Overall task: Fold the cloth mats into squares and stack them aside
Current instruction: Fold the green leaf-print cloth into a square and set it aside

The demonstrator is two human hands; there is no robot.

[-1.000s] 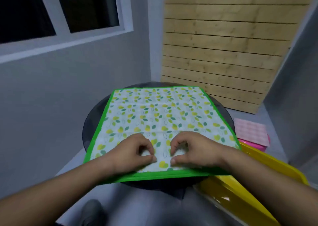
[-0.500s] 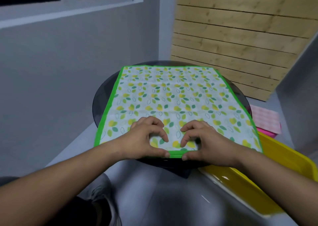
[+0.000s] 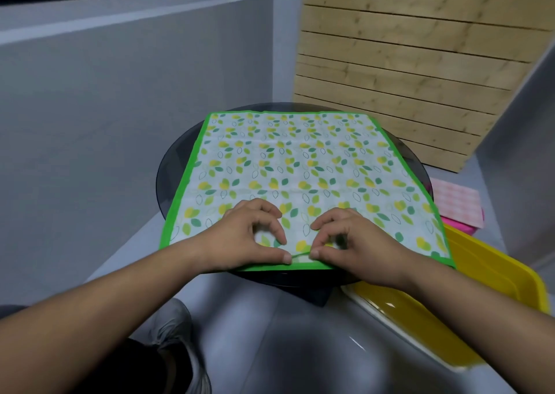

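the round dark desk [image 3: 171, 171] carries one leaf-print cloth mat [image 3: 300, 165], spread flat and unfolded, its green hem [image 3: 264, 267] lying along the desk's near edge. a second ago both hands rested further in on the print; now they sit at that hem. the left hand [image 3: 249, 237] and right hand [image 3: 357, 240] each pinch it near its middle, thumbs almost touching, and it bows up slightly between them. this looks like the first fold just starting, with no stacking done yet.
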